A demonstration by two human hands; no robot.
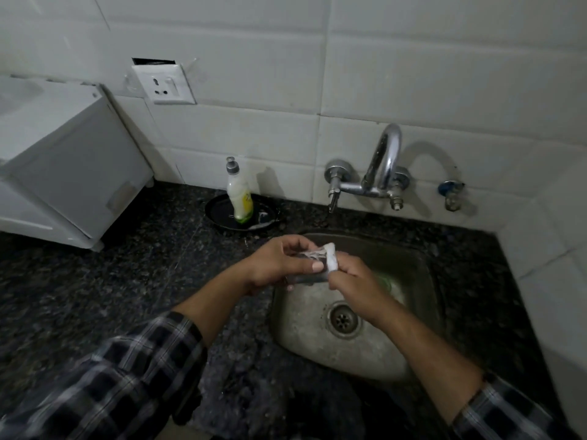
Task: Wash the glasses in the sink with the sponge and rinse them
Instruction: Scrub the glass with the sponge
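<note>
Dark speckled stone counter [95, 281], white tiled wall [413, 74]. Steel sink [305, 331] at lower center-right. Above its left rim, left hand [279, 265] wrapped around 1 glass [309, 276]; right hand [352, 277] pinching white sponge [332, 257] against its mouth. Soap bottle [239, 192] upper center, beside chrome tap [381, 173].

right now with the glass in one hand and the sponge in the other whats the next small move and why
Probably work the sponge around the rim and into the glass. The left hand holds the glass sideways over the sink, the right hand presses the white sponge at its mouth, and no water runs from the tap, so rinsing seems premature.
</note>
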